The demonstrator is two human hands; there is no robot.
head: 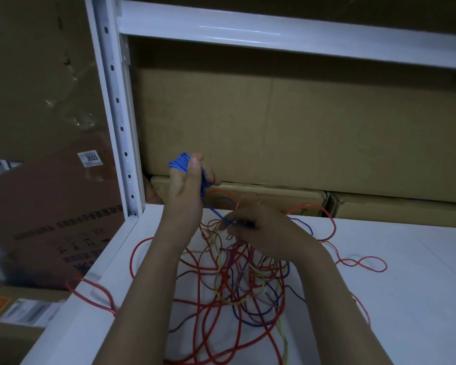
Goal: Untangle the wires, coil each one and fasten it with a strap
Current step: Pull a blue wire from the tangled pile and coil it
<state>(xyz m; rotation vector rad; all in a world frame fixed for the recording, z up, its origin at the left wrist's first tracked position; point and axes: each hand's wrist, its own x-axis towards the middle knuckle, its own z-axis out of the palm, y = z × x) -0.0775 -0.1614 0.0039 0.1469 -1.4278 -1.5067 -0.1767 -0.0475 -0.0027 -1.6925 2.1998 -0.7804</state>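
Left hand [187, 177] grips blue coil [179, 162]; right hand [258, 227] pinches blue wire [216, 213]. Risk: pulling drags the tangle [234, 280], tightening knots or loosening the coil.

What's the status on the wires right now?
Left hand grips blue coil. Right hand pinches its blue tail. Red tangle on shelf, uncoiled. No strap seen.
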